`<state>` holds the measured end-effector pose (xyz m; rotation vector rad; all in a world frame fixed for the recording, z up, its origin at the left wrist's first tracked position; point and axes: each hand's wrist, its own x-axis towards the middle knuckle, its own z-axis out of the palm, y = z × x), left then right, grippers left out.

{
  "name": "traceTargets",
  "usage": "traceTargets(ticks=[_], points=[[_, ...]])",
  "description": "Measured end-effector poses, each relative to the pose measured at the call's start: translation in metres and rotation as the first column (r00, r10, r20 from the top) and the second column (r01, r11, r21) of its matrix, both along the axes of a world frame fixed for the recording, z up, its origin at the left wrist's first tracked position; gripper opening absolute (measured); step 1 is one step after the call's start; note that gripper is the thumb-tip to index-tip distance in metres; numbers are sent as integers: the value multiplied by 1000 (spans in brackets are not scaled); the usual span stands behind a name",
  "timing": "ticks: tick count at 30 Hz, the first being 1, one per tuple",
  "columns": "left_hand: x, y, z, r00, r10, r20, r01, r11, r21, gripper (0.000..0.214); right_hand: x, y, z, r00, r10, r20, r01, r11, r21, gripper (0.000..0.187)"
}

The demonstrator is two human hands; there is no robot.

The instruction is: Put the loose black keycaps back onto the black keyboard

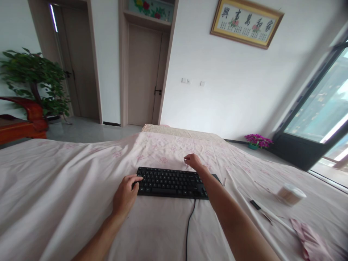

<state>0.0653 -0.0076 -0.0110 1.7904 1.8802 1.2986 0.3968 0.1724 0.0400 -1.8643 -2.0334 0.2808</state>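
Observation:
A black keyboard (171, 182) lies on a table covered with a pale pink flowered cloth (67, 188); its black cable (189, 224) runs toward me. My left hand (125, 194) grips the keyboard's left end, fingers curled over the edge keys. My right hand (193, 161) hovers just past the keyboard's far right edge, fingers pinched on something tiny I cannot make out.
To the right on the cloth lie a round lidded container (290, 194), a thin stick with a black tip (262, 210), and a folded pink cloth (312, 243). Closed doors, a potted plant (35, 78) and a wooden bench (21, 123) stand beyond.

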Motion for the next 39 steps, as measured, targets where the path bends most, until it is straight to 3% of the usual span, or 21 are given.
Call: traceTargets(ticks=[3,6,8,11,13,18,25,27,32,39], points=[[0,0,0,1000,0,4,0,1000,-2,30,3,-14,2,957,97,-272,-107,994,-21,37],[0,-1,0,1000,-3,5,3,1000,-7,30,7,-36,4,882,151,-446,-179,984,-21,38],[-1,-1,1,1000,-4,6,4,1000,-9,30,9,-55,7,789,150,-596,-222,974,-49,38],[-1,-2,0,1000,-4,4,4,1000,-13,29,9,-84,12,570,85,-817,-304,946,-114,38],[-1,-2,0,1000,-10,-1,9,1000,-15,29,8,-102,15,501,53,-864,-324,937,-130,40],[-2,-4,1,1000,-9,-19,8,1000,-25,30,15,-139,16,523,76,-849,-283,955,-89,46],[-1,-6,3,1000,-8,-29,7,1000,-28,29,34,-178,1,680,38,-732,-151,985,-89,39],[-1,-6,2,999,-8,-33,8,1000,-24,29,33,-186,-1,648,25,-761,-159,982,-103,38],[-1,-6,3,999,-4,-37,3,1000,-20,29,22,-197,2,476,-1,-880,-247,960,-135,41],[-1,-7,4,1000,-2,-30,1,1000,-24,29,13,-207,10,427,16,-904,-297,947,-124,48]])
